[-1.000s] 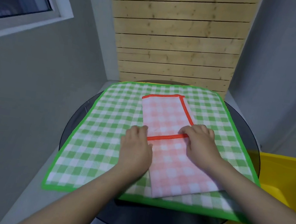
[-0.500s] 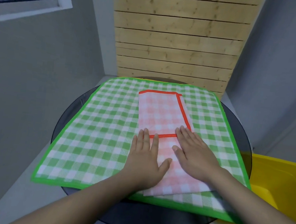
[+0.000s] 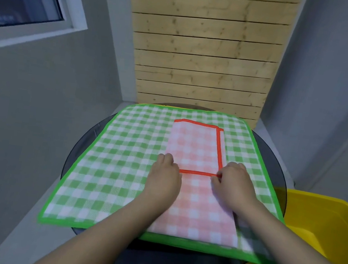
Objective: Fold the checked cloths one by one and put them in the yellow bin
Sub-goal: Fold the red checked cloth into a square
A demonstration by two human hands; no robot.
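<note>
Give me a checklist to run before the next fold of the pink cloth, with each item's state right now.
1. Both hands on the fold's red edge: ok. The left hand and right hand sit at either end of it, fingers curled.
2. Firm pinch on the edge: cannot tell; the fingertips hide the contact.
3. Pink cloth lying flat: ok, no bunching shows.
4. Edges lined up: not ok; along the right side a lower layer pokes out past the red border.
5. Green cloth underneath left free: cannot tell whether the fingers catch it too.
6. Yellow bin within sight for the drop: ok, beside the table on the right.
</note>
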